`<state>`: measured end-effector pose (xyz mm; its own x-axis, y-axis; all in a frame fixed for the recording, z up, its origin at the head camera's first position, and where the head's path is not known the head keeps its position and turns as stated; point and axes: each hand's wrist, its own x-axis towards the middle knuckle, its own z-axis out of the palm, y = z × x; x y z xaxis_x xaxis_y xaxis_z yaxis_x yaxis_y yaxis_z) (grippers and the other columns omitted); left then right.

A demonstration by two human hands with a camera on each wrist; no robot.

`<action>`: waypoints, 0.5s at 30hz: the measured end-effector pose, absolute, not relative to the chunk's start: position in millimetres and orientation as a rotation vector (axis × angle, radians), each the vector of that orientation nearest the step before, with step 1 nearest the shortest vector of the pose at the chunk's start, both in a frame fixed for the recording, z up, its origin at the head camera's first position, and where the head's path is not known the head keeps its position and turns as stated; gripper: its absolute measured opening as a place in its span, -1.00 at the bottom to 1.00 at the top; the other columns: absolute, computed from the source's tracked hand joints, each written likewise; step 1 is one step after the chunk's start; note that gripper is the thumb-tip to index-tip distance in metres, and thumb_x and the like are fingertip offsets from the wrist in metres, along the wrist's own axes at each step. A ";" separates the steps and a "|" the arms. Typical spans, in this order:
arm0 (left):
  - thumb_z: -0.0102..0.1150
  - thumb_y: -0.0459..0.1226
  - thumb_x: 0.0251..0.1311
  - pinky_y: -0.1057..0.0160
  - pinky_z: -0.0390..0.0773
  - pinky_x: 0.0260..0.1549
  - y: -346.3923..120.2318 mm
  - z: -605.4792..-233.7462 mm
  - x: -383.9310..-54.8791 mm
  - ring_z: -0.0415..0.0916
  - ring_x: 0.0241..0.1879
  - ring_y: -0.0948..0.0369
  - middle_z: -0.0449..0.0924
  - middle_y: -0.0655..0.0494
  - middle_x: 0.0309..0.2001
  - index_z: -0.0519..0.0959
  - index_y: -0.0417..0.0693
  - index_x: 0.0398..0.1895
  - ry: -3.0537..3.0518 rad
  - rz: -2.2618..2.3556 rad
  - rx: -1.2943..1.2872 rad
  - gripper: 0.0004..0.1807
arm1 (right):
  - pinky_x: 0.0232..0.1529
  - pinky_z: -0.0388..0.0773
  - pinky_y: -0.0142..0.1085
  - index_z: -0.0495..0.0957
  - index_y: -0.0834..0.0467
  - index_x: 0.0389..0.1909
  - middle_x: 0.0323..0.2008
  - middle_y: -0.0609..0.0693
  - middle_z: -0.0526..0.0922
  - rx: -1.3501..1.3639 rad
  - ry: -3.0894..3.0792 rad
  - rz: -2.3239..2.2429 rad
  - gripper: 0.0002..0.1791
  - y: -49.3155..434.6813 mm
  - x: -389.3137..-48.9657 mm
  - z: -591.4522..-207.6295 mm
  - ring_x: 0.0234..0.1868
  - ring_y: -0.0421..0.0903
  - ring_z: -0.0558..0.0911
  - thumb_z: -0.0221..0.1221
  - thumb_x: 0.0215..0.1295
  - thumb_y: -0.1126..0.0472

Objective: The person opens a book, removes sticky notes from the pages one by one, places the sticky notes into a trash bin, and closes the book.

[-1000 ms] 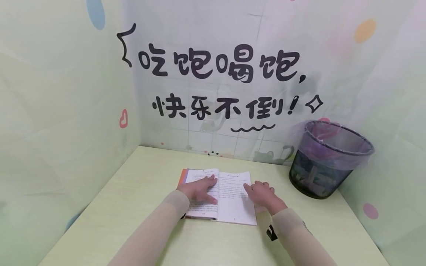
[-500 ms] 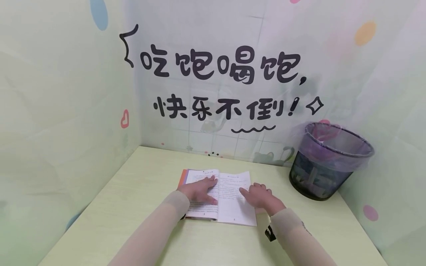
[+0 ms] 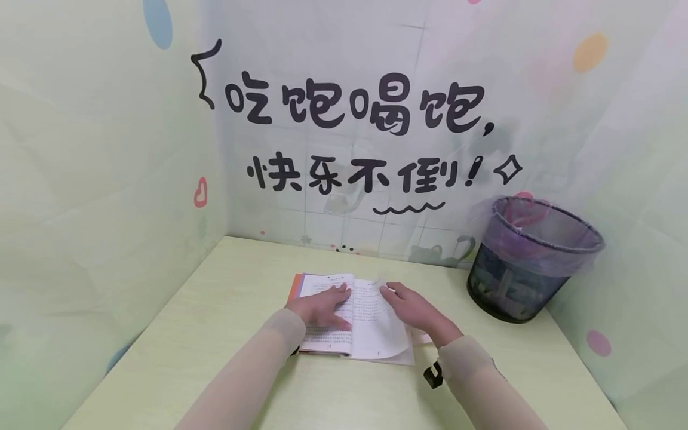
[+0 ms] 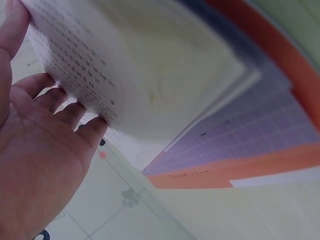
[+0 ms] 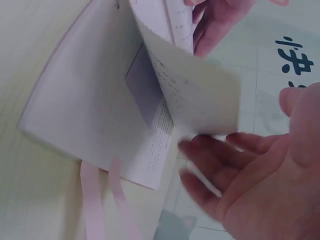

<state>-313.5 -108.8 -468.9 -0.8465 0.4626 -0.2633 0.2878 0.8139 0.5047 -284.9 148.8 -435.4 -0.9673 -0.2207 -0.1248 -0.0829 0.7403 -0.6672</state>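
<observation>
An open book [image 3: 325, 343] with printed pages lies on the table [image 3: 333, 394]. My left hand [image 3: 322, 307] rests on its left page, fingers and thumb spread. At the upper right of the book, my right hand [image 3: 416, 307] touches a lifted page [image 3: 389, 334], which curls up off the pages below. In the right wrist view the fingers lie behind that page's edge [image 5: 210, 100], with the thumb apart from it. Orange and purple cover parts [image 4: 240, 125] show under the pages in the left wrist view. Pink ribbons [image 5: 91, 200] stick out from the book.
A black mesh waste bin [image 3: 516, 286] with a purple liner stands at the back right. Printed sheets form the walls [image 3: 344, 131] at the back and both sides. A black strap piece [image 3: 433, 375] hangs at the right wrist.
My right hand has moved left over the right page and then raised that page, which now curves upward. The left hand stays on the left page.
</observation>
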 end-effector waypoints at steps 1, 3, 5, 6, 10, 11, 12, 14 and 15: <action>0.47 0.15 0.34 -0.08 -0.03 0.79 -108.7 -469.0 -313.6 -0.15 0.82 0.01 -0.10 0.13 0.84 0.13 0.11 0.80 2.621 0.646 0.564 0.09 | 0.62 0.31 0.35 0.31 0.24 0.66 0.61 0.30 0.42 -0.253 2.708 -1.117 -0.23 148.3 -284.9 -435.5 0.64 0.36 0.38 -0.14 0.77 -0.25; 0.47 0.14 0.34 -0.08 -0.02 0.79 -108.2 -469.2 -313.7 -0.15 0.82 0.00 -0.09 0.12 0.84 0.13 0.10 0.80 2.619 0.649 0.570 0.09 | 0.58 0.41 0.30 0.31 0.22 0.66 0.60 0.28 0.45 -0.256 2.640 -1.250 -0.24 148.3 -284.7 -437.0 0.60 0.33 0.45 -0.15 0.78 -0.24; 0.47 0.14 0.35 -0.08 -0.03 0.79 -107.8 -469.6 -314.0 -0.15 0.82 0.01 -0.10 0.13 0.84 0.12 0.10 0.80 2.617 0.651 0.573 0.09 | 0.52 0.52 0.25 0.32 0.21 0.66 0.54 0.26 0.52 -0.258 2.569 -1.368 -0.25 149.6 -284.2 -438.9 0.52 0.28 0.55 -0.19 0.80 -0.24; 0.47 0.14 0.35 -0.07 -0.03 0.79 -107.6 -469.8 -314.2 -0.16 0.82 0.01 -0.11 0.13 0.84 0.12 0.10 0.80 2.615 0.652 0.575 0.09 | 0.47 0.58 0.21 0.35 0.22 0.64 0.49 0.25 0.57 -0.254 2.539 -1.415 -0.26 150.5 -284.4 -440.4 0.45 0.25 0.62 -0.22 0.81 -0.23; 0.48 0.14 0.33 -0.07 -0.04 0.79 -107.0 -470.4 -314.7 -0.17 0.83 0.01 -0.12 0.15 0.84 0.12 0.11 0.80 2.616 0.656 0.576 0.10 | 0.25 0.75 0.01 0.48 0.24 0.54 0.27 0.20 0.73 -0.238 2.439 -1.560 -0.27 154.4 -286.5 -449.2 0.17 0.08 0.77 -0.28 0.83 -0.21; 0.48 0.15 0.33 -0.07 -0.05 0.79 -106.8 -470.4 -314.7 -0.17 0.83 0.01 -0.13 0.16 0.84 0.12 0.12 0.80 2.616 0.657 0.575 0.10 | 0.19 0.76 -0.05 0.51 0.24 0.50 0.23 0.20 0.74 -0.234 2.415 -1.585 -0.29 154.9 -287.3 -452.3 0.10 0.04 0.77 -0.26 0.83 -0.19; 0.48 0.14 0.33 -0.07 -0.05 0.79 -106.6 -470.4 -314.7 -0.17 0.83 0.01 -0.13 0.16 0.84 0.12 0.12 0.80 2.615 0.660 0.575 0.10 | 0.14 0.77 -0.11 0.52 0.26 0.49 0.20 0.20 0.75 -0.232 2.395 -1.610 -0.33 155.3 -288.0 -455.9 0.06 0.01 0.77 -0.22 0.83 -0.15; 0.48 0.14 0.32 -0.08 -0.04 0.79 -106.2 -470.5 -314.8 -0.17 0.83 0.01 -0.13 0.15 0.84 0.12 0.11 0.80 2.612 0.666 0.575 0.10 | 0.08 0.74 -0.21 0.53 0.26 0.49 0.21 0.19 0.75 -0.243 2.378 -1.638 -0.44 155.0 -287.8 -463.0 0.05 -0.05 0.73 -0.09 0.81 -0.03; 0.49 0.14 0.33 -0.08 -0.04 0.79 -106.0 -470.4 -314.7 -0.17 0.83 0.01 -0.13 0.14 0.84 0.11 0.10 0.80 2.610 0.669 0.576 0.11 | 0.07 0.72 -0.23 0.52 0.27 0.49 0.23 0.20 0.75 -0.258 2.380 -1.640 -0.48 154.6 -286.9 -466.7 0.06 -0.05 0.72 -0.03 0.78 0.05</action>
<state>-314.7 -106.0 -470.4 -0.8419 0.4734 -0.2592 0.2902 0.8020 0.5221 -286.9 154.6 -466.7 -0.9558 -0.2782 -0.0957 -0.0097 0.3549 -0.9349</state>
